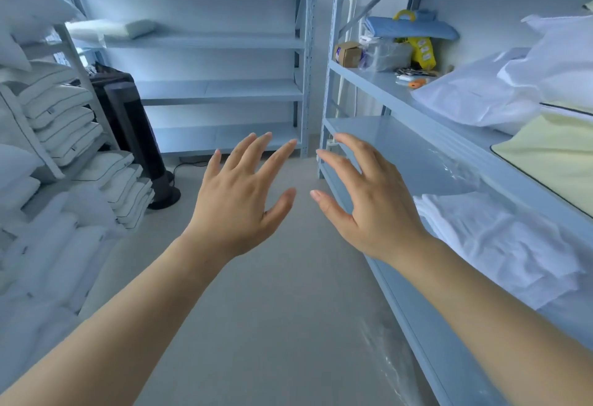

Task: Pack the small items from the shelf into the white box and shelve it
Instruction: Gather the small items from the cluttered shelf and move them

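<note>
The left hand (237, 209) and right hand (375, 213) hover side by side over the grey floor (272, 325), fingers spread, holding nothing. A small brown cardboard carton (348, 54), crumpled clear plastic bag (386, 55) and yellow packet (423, 52) crowd the far end of the right-side pale blue metal shelf (378, 84).

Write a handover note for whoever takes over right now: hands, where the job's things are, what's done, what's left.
Left hand: open, empty, over the aisle floor.
Right hand: open, empty, beside it.
Small items lie at the far end of the right rack's shelf: cardboard box, yellow packet, orange piece.
White box: not seen.
Done: nothing packed.
Left: fetch the box, pack the items, shelve it.
</note>
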### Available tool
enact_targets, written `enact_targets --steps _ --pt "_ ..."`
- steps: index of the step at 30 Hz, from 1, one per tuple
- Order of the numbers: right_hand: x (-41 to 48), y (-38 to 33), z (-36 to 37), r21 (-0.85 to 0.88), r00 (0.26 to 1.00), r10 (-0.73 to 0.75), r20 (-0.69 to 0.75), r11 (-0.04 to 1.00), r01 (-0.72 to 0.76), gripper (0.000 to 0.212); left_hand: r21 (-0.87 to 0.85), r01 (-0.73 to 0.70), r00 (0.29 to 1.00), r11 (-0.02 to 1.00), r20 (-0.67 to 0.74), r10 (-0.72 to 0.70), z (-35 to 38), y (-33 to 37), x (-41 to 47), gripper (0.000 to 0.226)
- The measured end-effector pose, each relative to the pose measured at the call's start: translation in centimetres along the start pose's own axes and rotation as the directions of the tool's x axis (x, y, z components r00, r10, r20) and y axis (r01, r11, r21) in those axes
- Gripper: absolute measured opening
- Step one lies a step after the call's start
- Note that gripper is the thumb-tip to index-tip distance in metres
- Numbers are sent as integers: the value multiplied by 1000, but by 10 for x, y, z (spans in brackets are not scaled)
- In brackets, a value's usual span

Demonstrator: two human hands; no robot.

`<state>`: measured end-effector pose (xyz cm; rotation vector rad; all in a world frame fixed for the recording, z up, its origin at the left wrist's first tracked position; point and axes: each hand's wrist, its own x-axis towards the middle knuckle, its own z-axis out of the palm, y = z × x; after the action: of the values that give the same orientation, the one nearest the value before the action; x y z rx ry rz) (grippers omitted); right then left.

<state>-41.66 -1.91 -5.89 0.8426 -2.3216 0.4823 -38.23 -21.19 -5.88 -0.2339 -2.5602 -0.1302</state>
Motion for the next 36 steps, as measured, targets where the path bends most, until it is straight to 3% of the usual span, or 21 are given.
enact_targets --steps 11,17,26,36 --pt "116 91 121 15 999 31 17 999 -32 49 -45 18 997 999 69 -15 105 -88 126 59" --pt "194 144 203 -2 990 142 5 990 -142 48 -85 -4 999 996 52 8 173 -154 219 58" --pt "318 227 279 -89 970 237 -53 966 -241 49 -111 -203 972 973 95 214 261 -221 393 60" --pt "383 358 316 -187 938 318 -140 921 -341 41 -217 -361 918 907 87 386 367 -202 549 58"
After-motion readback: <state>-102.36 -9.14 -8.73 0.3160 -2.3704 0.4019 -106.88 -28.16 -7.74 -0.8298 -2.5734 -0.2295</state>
